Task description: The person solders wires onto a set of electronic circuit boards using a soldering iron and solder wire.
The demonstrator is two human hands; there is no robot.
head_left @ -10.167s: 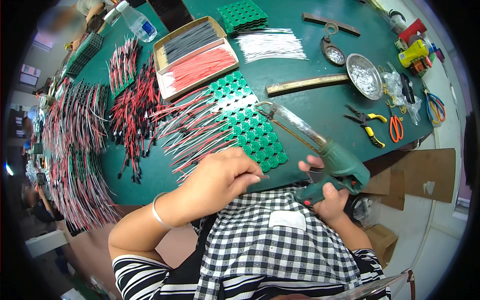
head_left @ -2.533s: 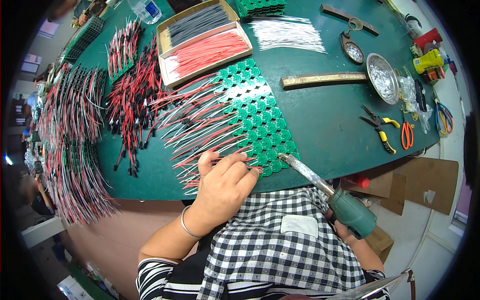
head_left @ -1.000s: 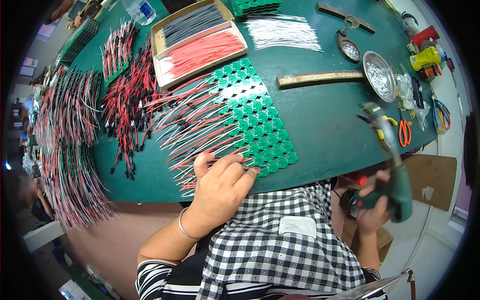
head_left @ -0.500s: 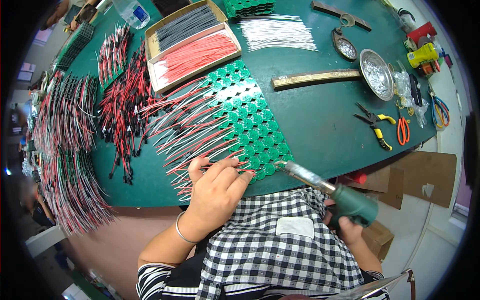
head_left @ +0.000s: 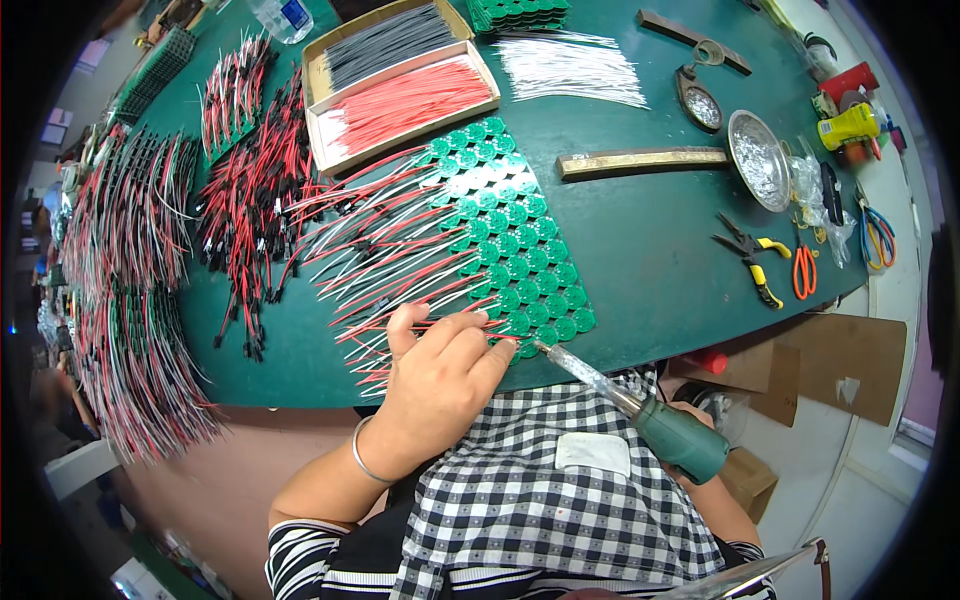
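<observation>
A panel of round green circuit boards (head_left: 520,262) lies on the table in front of me, with red and white wires (head_left: 395,255) running off its left side. My left hand (head_left: 443,385) is at the panel's near end, fingers pinched on a wire close to the lowest boards. In my right hand (head_left: 693,412), mostly hidden behind the handle, is a soldering iron (head_left: 678,438) with a green grip. Its metal tip reaches the near edge of the panel, just right of my left fingertips. Whether it touches the board I cannot tell.
A cardboard box (head_left: 492,100) of black and red wires stands beyond the panel, beside loose white wires (head_left: 570,68). Wired bundles (head_left: 130,220) hang at left. A metal dish (head_left: 757,160), yellow-handled pliers (head_left: 752,255) and orange-handled scissors (head_left: 804,268) lie at right.
The soldering iron has moved left, bringing its tip closer to my left fingertips. My left hand keeps its pinch at the panel's near end. The whole view has shifted slightly.
</observation>
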